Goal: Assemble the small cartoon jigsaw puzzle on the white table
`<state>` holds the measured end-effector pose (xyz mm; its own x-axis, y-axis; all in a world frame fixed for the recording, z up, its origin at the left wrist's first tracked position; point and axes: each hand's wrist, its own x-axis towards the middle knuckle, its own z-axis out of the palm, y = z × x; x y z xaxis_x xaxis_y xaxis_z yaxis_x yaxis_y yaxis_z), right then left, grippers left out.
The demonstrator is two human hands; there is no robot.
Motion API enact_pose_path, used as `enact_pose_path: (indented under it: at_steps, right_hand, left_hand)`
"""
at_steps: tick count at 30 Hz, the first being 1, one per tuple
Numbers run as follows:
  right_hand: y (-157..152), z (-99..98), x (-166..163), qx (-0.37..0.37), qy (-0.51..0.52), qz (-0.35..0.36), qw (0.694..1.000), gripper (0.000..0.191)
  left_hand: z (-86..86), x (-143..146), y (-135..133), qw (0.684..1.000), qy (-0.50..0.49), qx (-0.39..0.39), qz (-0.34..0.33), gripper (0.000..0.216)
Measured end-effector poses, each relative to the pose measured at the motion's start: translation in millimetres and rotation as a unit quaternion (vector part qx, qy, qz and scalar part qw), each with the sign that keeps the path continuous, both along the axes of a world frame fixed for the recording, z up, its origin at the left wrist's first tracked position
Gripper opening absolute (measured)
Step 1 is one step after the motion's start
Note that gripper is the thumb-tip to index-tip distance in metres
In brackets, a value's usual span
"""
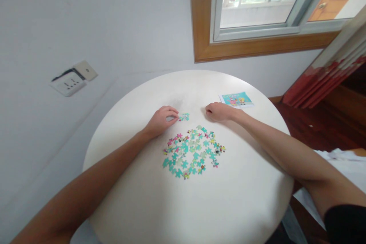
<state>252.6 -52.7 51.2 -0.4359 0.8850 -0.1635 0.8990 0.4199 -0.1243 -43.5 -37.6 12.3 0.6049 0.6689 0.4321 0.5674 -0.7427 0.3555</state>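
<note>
Daylight makes the scene fairly bright, strongest at the sliding window point(274, 7) at 1 o'clock, where the outdoors fades to a pale haze. The round white table point(126, 122) glows evenly towards 12 o'clock and dulls into broad, soft-edged grey shadow at 6 o'clock. A diffuse shadow follows the lower edge of the right forearm point(271, 137) towards 4 o'clock; the left forearm point(100, 175), at 8 o'clock, lies in deeper shade. Wide-angle distortion stretches both arms outward and tilts the wall socket point(68, 84) at 10 o'clock. Fine print on the jigsaw pieces point(185, 148), just below centre, looks soft and smeared.
</note>
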Motion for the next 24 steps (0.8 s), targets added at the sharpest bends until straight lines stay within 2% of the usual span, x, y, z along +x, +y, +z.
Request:
enact_pose_path:
  at_steps: [24]
  right_hand:
    - [-1.5, 0.8, -2.0, -0.002, 0.002, -0.006, 1.000, 0.032]
  left_hand:
    - [5.6, 3.0, -4.4, 1.000, -0.005, -0.017, -0.001, 0.016]
